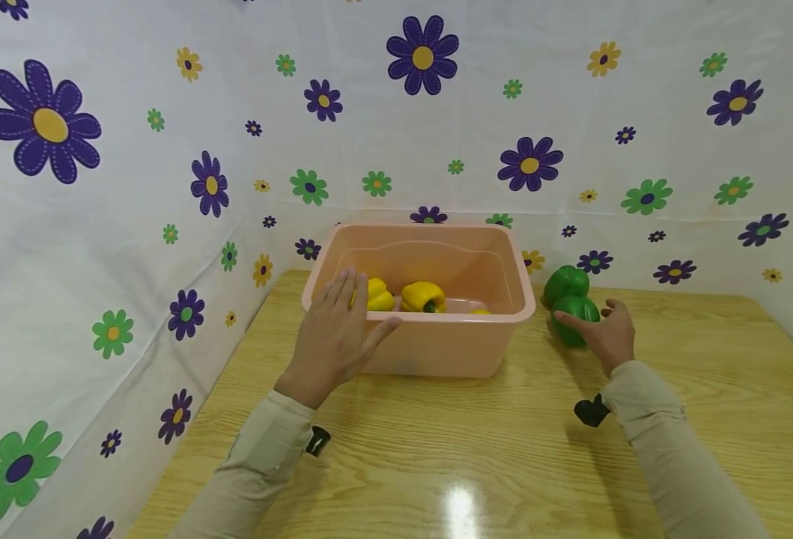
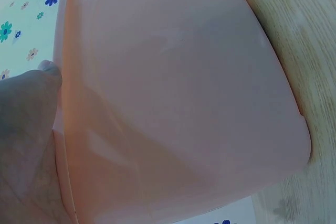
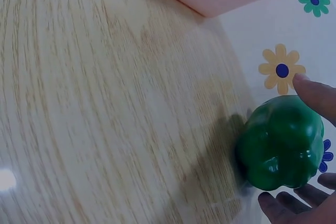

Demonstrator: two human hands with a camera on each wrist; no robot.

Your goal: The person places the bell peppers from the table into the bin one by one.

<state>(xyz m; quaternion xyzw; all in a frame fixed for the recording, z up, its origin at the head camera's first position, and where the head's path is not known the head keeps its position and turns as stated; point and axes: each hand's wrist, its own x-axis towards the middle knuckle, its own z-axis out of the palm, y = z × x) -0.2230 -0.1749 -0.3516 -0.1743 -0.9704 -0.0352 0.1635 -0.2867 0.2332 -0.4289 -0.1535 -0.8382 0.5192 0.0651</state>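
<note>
My left hand (image 1: 332,329) rests over the near left rim of a pink plastic bin (image 1: 436,344), fingers straight and thumb stretched along the front. Two yellow bell peppers (image 1: 423,294) lie inside, one partly behind that hand; a sliver of something yellow (image 1: 480,311) shows at the front wall. Right of the bin, my right hand (image 1: 613,337) reaches round the nearer green bell pepper (image 1: 574,338). In the right wrist view its thumb and fingers are spread on opposite sides of this pepper (image 3: 283,140), with gaps at the fingertips. A second green bell pepper (image 1: 567,283) sits just behind.
The bin stands on a wood-grain table (image 1: 477,449) near its back edge. A white cloth with printed flowers (image 1: 369,127) hangs behind and along the left. Dark wrist-camera pieces (image 1: 591,411) stick out from both sleeves.
</note>
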